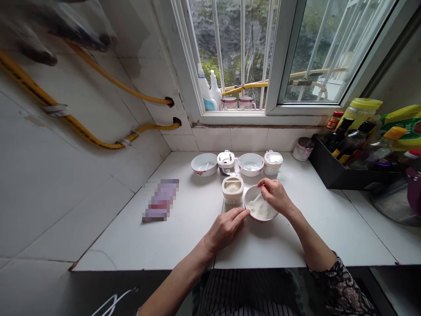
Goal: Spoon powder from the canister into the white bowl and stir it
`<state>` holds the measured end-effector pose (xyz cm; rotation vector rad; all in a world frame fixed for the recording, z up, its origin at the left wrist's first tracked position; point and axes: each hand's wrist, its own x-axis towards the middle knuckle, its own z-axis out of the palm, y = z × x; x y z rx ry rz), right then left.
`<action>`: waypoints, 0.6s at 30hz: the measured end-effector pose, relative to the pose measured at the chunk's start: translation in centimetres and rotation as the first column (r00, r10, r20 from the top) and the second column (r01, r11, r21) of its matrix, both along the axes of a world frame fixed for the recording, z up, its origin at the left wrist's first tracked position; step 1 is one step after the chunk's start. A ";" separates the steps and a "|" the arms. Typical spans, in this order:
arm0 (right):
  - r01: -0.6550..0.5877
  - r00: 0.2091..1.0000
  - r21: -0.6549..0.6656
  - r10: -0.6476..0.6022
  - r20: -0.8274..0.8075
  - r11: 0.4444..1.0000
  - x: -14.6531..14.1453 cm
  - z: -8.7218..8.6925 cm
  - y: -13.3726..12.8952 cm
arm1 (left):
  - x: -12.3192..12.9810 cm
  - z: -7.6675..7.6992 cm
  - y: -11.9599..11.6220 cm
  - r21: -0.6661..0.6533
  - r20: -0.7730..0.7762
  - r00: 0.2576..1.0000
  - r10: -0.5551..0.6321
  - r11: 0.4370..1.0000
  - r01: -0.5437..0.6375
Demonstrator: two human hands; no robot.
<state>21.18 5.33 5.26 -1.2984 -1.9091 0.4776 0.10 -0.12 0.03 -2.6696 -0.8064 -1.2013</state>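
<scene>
My right hand [275, 196] pinches the handle of a small white spoon [255, 199], its end dipped in white granular powder. The powder lies in a white bowl [261, 218] on the counter. At the bowl's near left rim is my left hand [228, 226], its fingers together against the edge and its thumb hidden. Just left of the bowl stands an open white seasoning jar [233, 198] with pale grains inside. Behind are two more white bowls [204, 165] [251, 166] and two lidded seasoning jars [226, 163] [273, 163].
A blurred-out purple packet [161, 199] lies on the left of the white counter [131, 245]. On the right, a black bin [338, 173] holds several bottles, with a small jar [303, 149] beside it. A yellow hose [98, 139] runs along the left wall; a window [272, 112] is ahead.
</scene>
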 end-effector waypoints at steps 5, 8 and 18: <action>-0.044 0.971 -0.258 -0.020 -0.239 0.965 0.3 0.3 0.1 | 0.0 -0.1 0.0 -0.004 0.003 1.000 0.003 1.000 -0.003; -0.046 0.943 -0.306 -0.059 -0.326 0.951 0.7 0.4 0.4 | 0.0 -0.2 0.1 0.002 0.002 1.000 0.005 1.000 -0.005; -0.119 0.989 -0.173 0.100 -0.113 0.978 0.5 0.5 -0.2 | 0.0 0.1 -0.1 -0.013 -0.013 1.000 0.006 1.000 -0.006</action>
